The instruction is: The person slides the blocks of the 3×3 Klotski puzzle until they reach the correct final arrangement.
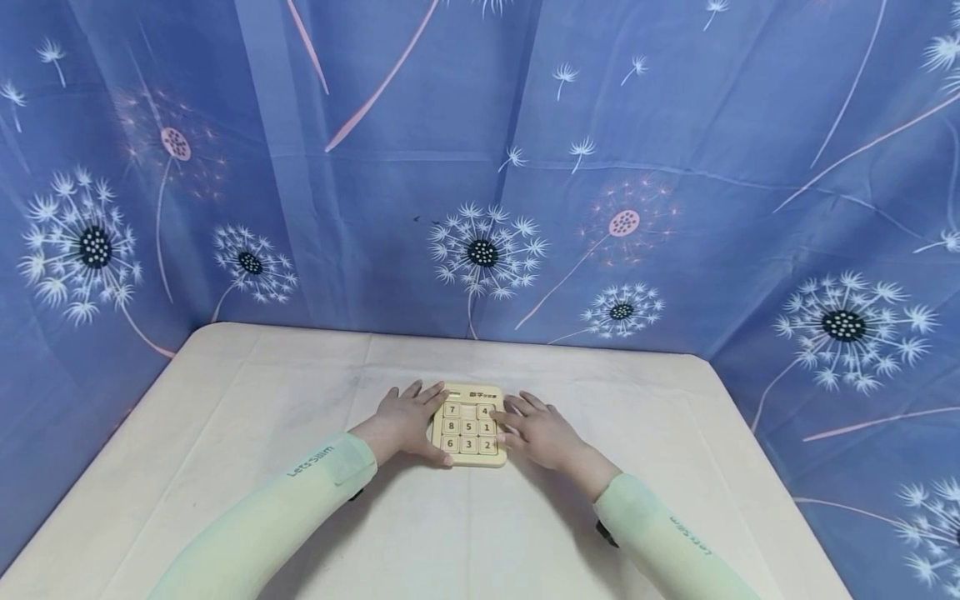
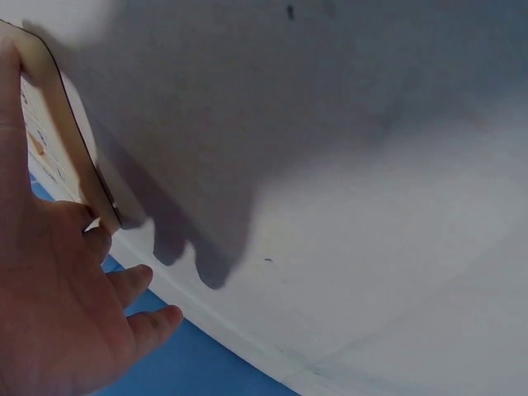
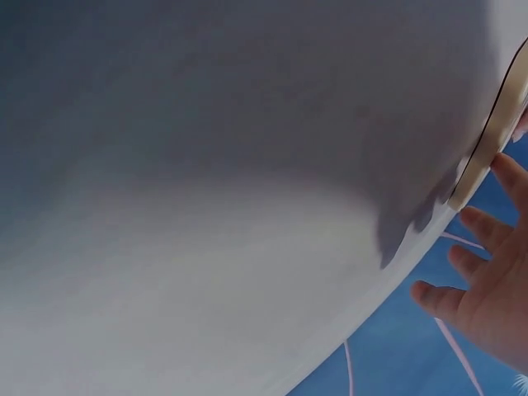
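A pale wooden number slide puzzle [image 1: 468, 461] lies flat on the table. Its tiles read 7, a gap, 4 on top, then 8, 5, 1, then 6, 3, 2. My left hand [image 1: 408, 421] grips the left side of the frame, thumb at the bottom edge and index finger at the upper left corner. In the left wrist view that hand [image 2: 66, 289] has its other fingers spread. From the right, my right hand [image 1: 546, 433] reaches over the frame, a fingertip at the 4 tile and the thumb by the 1 tile. Its remaining fingers [image 3: 441, 299] extend beyond the edge.
A white cloth covers the table [image 1: 300, 358]. Blue curtains [image 1: 375, 233] with dandelion prints hang behind it and at both sides. Light green sleeves [image 1: 262, 508] cover both forearms.
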Demonstrator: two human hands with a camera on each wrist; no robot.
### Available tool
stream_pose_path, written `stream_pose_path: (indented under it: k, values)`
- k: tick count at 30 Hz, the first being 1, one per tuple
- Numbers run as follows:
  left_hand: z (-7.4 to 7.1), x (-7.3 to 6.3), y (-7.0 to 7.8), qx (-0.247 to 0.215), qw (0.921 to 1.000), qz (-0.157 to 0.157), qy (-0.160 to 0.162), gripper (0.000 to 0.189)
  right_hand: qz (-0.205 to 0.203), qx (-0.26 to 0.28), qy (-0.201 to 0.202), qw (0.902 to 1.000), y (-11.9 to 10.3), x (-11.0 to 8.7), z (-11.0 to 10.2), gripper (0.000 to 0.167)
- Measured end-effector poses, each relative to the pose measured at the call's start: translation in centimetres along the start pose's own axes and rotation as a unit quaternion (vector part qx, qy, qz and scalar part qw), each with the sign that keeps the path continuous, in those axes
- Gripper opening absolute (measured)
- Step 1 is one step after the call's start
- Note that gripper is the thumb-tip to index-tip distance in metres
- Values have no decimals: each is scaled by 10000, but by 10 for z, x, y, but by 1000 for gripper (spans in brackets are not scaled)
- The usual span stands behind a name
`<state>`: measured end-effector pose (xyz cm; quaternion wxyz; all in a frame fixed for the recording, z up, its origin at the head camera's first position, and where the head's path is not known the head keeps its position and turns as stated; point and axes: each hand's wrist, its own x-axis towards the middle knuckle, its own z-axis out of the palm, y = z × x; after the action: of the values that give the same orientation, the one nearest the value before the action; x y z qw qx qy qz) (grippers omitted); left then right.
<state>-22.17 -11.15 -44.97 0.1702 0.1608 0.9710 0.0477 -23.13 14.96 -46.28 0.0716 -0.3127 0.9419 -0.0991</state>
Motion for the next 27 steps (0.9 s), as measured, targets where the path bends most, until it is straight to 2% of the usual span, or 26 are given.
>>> stream_pose_path:
  k: [14,27]
  values:
    - [0,0,0,-85,10000,12,26,116,79,82,-143,9998,-9,3,-2,51]
    - [1,2,-1,-47,10000,-27,-24,117,53,72,-27,10000,-16,8,0,49]
